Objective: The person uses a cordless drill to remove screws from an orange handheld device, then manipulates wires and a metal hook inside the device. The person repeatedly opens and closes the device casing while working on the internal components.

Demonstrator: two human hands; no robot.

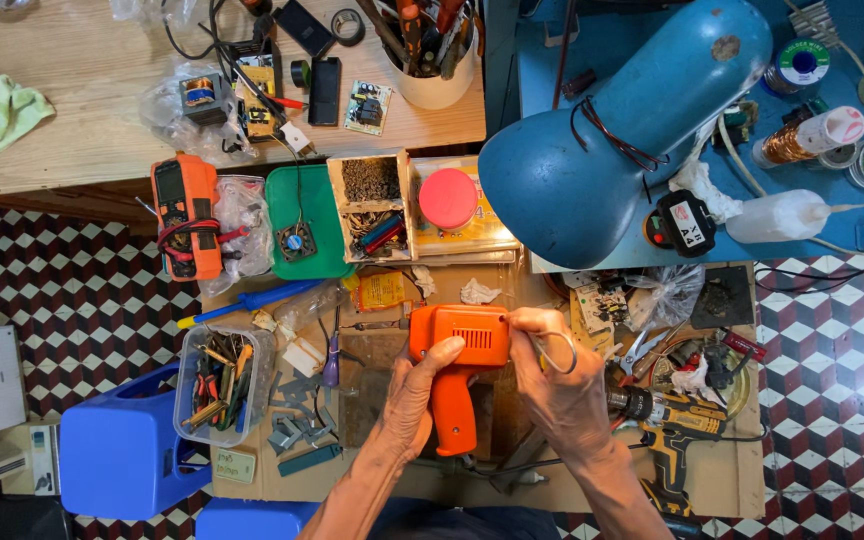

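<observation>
An orange pistol-shaped power tool (457, 350) with a vented body is held upright over a cluttered workbench (732, 480). My left hand (412, 395) wraps its body and grip from the left. My right hand (557, 375) sits at the tool's right end, fingers pinching a thin metal wire loop (560, 352) that sticks out there.
A big blue desk lamp (612, 130) hangs over the bench's far side. A yellow cordless drill (667, 430) lies right of my hands. A clear tub of tools (220, 385), an orange multimeter (187, 215), a green tray (302, 220) and a blue stool (122, 450) are to the left.
</observation>
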